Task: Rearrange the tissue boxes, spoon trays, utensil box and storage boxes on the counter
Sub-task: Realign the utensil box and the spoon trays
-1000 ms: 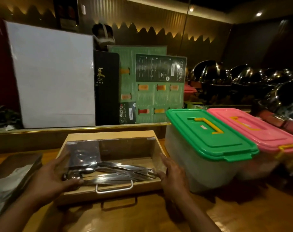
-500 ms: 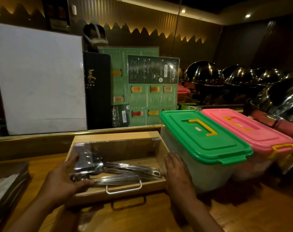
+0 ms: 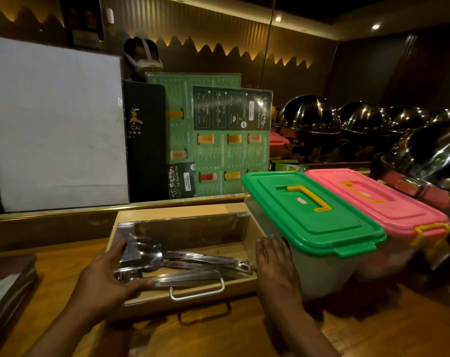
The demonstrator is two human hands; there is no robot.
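Note:
A wooden utensil box (image 3: pixel 182 213) with a clear lid and a metal handle sits on the counter in front of me, with metal spoons (image 3: pixel 193 264) inside. My left hand (image 3: pixel 108 282) grips its left side, thumb over the front edge. Pressed flat against the box's right side is my right hand (image 3: pixel 275 264), squeezed between it and a green-lidded storage box (image 3: pixel 311 215). A pink-lidded storage box (image 3: pixel 378 199) stands right beside the green one. At the far left edge lies a dark tissue box (image 3: pixel 7 287) with white tissue showing.
A raised gold-trimmed ledge (image 3: pixel 64 215) runs behind the boxes, holding a white board (image 3: pixel 54 124), a black menu (image 3: pixel 144 140) and green menus (image 3: pixel 218 135). Steel chafing-dish domes (image 3: pixel 311 117) line the right. The wooden counter (image 3: pixel 218 338) extends toward me.
The utensil box has slid right between my hands, closer to the green-lidded box. The tissue box has shifted toward the left edge of view.

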